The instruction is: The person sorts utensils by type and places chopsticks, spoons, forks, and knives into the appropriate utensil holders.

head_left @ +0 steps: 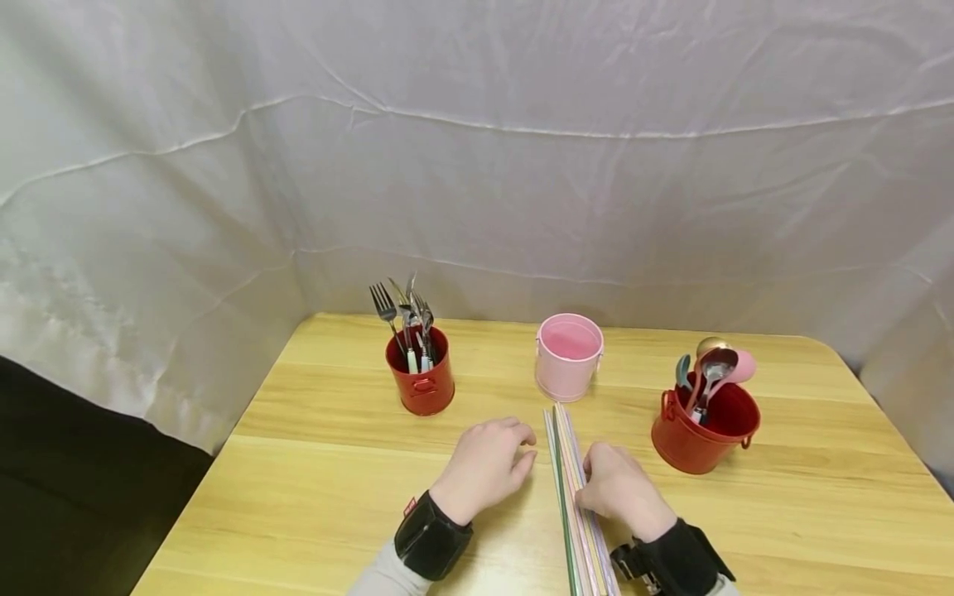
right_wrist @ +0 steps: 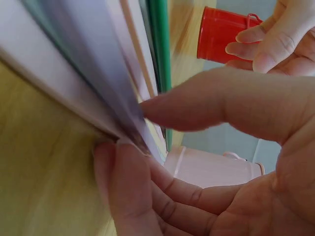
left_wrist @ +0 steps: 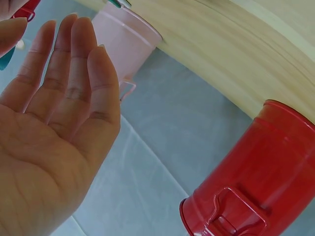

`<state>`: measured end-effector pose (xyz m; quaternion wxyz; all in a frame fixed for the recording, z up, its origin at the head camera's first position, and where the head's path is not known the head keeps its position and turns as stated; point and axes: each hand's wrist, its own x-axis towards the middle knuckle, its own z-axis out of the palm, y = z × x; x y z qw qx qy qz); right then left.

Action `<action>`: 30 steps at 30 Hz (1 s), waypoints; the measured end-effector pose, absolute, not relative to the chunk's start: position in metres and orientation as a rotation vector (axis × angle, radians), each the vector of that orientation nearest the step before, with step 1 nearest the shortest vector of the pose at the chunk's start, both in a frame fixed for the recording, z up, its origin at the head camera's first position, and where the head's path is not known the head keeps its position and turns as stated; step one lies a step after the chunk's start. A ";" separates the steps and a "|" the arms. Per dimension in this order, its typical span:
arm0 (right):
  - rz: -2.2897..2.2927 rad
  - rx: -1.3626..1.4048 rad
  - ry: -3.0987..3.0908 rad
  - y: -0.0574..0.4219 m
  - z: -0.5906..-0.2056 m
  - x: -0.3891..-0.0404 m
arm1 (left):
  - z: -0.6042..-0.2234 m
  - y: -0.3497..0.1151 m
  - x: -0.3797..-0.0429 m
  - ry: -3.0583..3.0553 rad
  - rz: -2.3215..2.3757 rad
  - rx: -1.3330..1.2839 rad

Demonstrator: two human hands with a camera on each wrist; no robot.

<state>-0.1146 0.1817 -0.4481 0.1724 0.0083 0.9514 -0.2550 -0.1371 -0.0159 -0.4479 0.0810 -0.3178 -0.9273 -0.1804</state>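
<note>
Mostly pastel, slim, straight sticks (head_left: 585, 546) in the pinching grip of the right hand (head_left: 620, 488); left hand (head_left: 483, 463) slack.

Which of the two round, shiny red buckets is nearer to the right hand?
The red bucket on the right, holding a pink round-headed utensil, is nearer to the right hand; the other red bucket, holding a silver fork, stands farther left.

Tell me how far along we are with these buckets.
Looks done: cutlery stands in the left red bucket, spoons in the right red bucket. In hand: the right hand pinches the sticks lying on the table; the left hand is open beside them. Probably remaining: moving the sticks into the pink bucket, where none stand yet.
</note>
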 end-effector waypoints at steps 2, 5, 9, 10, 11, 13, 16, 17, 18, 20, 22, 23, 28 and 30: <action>-0.722 0.019 2.699 0.181 -0.449 -0.115 | -0.447 -0.017 -0.137 -2.769 -0.536 -0.947; -0.717 0.009 2.704 0.182 -0.449 -0.114 | -0.447 -0.018 -0.138 -2.765 -0.536 -0.941; -0.716 -0.012 2.699 0.182 -0.449 -0.114 | -0.446 -0.018 -0.138 -2.764 -0.543 -0.936; -0.714 -0.022 2.699 0.183 -0.449 -0.114 | -0.447 -0.018 -0.138 -2.763 -0.543 -0.935; -0.714 -0.028 2.697 0.183 -0.449 -0.114 | -0.447 -0.018 -0.138 -2.761 -0.543 -0.933; -0.710 -0.040 2.695 0.183 -0.449 -0.114 | -0.447 -0.018 -0.138 -2.758 -0.540 -0.931; -0.705 -0.053 2.693 0.183 -0.449 -0.114 | -0.447 -0.018 -0.139 -2.754 -0.540 -0.930; -0.709 -0.051 2.688 0.184 -0.449 -0.114 | -0.447 -0.018 -0.139 -2.754 -0.543 -0.931; -0.713 -0.050 2.683 0.184 -0.449 -0.114 | -0.447 -0.018 -0.139 -2.754 -0.545 -0.932; -0.732 -0.045 2.681 0.185 -0.448 -0.114 | -0.447 -0.018 -0.139 -2.754 -0.550 -0.934; -0.782 -0.033 2.675 0.186 -0.448 -0.114 | -0.447 -0.018 -0.139 -2.754 -0.552 -0.933; -0.814 -0.029 2.673 0.187 -0.447 -0.114 | -0.447 -0.018 -0.139 -2.753 -0.552 -0.932; -1.024 -0.084 2.680 0.192 -0.442 -0.114 | -0.445 -0.019 -0.139 -2.743 -0.549 -0.929; -1.100 -0.129 2.681 0.193 -0.438 -0.115 | -0.444 -0.019 -0.139 -2.742 -0.551 -0.931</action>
